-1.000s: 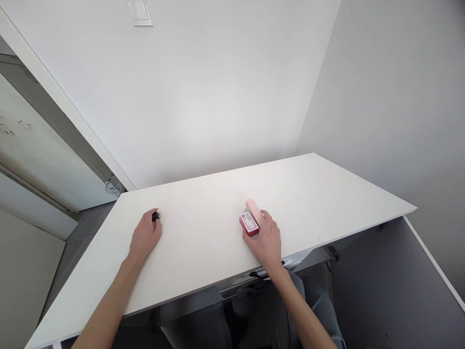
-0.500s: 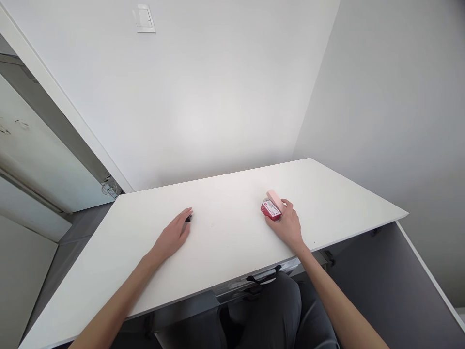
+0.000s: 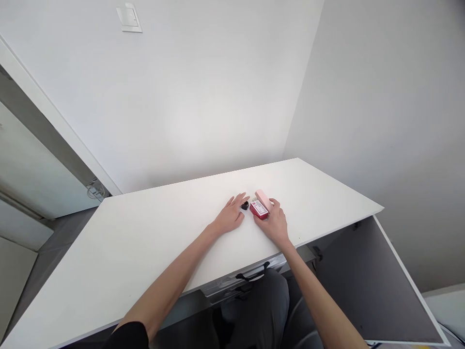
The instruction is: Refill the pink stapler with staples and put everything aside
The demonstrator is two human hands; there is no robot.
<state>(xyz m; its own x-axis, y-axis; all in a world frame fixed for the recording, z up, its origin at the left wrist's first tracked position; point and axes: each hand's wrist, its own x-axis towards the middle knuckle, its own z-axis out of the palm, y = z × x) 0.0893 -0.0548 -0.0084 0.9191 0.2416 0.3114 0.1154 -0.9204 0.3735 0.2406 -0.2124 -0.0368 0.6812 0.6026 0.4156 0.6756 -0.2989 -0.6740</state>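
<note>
My left hand (image 3: 229,216) rests low over the white tabletop, thumb and fingertips around a small black object (image 3: 245,205) whose kind I cannot make out. Just to the right, my right hand (image 3: 275,224) is closed around a small red-and-white box (image 3: 259,209) and a pale pink block (image 3: 264,199) leaning against it. The box's white label faces up. Something small and whitish shows behind the box, partly hidden. A narrow gap lies between the black object and the box.
The white tabletop (image 3: 163,232) meets a plain wall at the back. Below its front edge are a drawer with a black handle (image 3: 252,275) and an open compartment (image 3: 366,286) on the right. A light switch (image 3: 130,18) is on the wall.
My left hand has moved right across the tabletop with the black object, up close to the box. My right hand keeps its hold. The view has shifted slightly right.
</note>
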